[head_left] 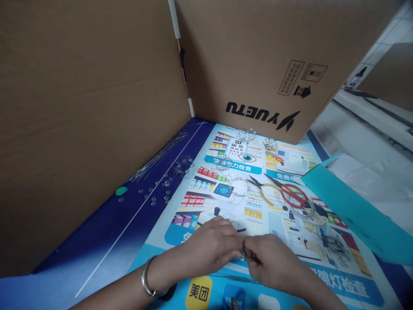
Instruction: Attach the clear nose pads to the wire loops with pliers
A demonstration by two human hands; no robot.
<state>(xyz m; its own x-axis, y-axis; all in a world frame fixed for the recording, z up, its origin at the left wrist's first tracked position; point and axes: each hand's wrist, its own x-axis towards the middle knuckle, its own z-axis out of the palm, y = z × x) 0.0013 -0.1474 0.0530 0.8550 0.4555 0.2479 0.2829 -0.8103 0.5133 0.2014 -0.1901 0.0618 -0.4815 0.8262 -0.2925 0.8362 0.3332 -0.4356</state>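
Note:
My left hand (209, 245) and my right hand (271, 260) meet fingertip to fingertip low in the middle of the view, over a printed poster (277, 172) that covers the table. Both are pinched closed on something tiny between them; a thin wire seems to loop out behind the left fingers, but I cannot make it out. A silver bangle (146, 277) circles my left wrist. Beyond the hands lie red-handled scissors (292, 193) and yellow-handled pliers (263, 189), with bent wire pieces (238, 189) scattered beside them.
Several clear beads (161, 187) and a bundle of straight wires (161, 157) lie on the blue strip at left. Cardboard panels (84, 107) wall off the left and back, one marked YUETU (258, 64). A teal paper sleeve (355, 211) lies at right.

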